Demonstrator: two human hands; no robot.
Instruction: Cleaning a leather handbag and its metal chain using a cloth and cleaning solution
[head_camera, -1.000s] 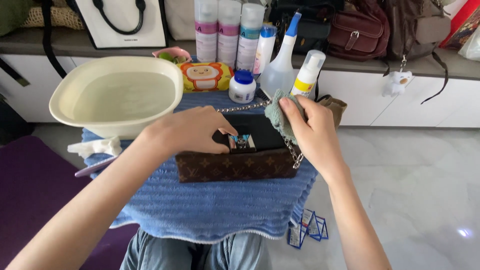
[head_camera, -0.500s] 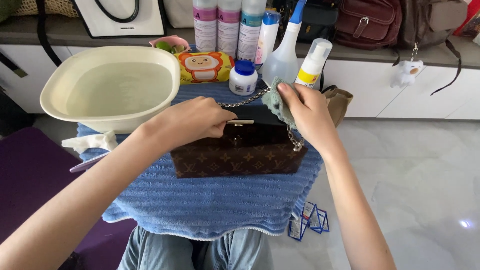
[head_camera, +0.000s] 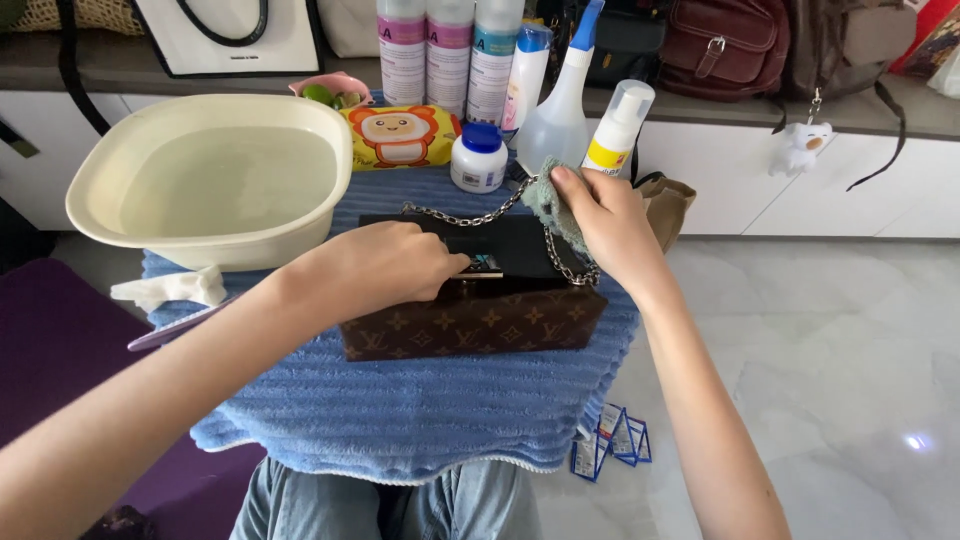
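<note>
A blue towel (head_camera: 420, 400) is covering the surface. A cream basin (head_camera: 215, 175) (holding water) is sitting at its far left corner; a brown bag (head_camera: 470, 320) is lying mid-surface.

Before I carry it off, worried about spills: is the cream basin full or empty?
Partly filled: clear water shows inside the cream basin, its surface well below the rim.
</note>
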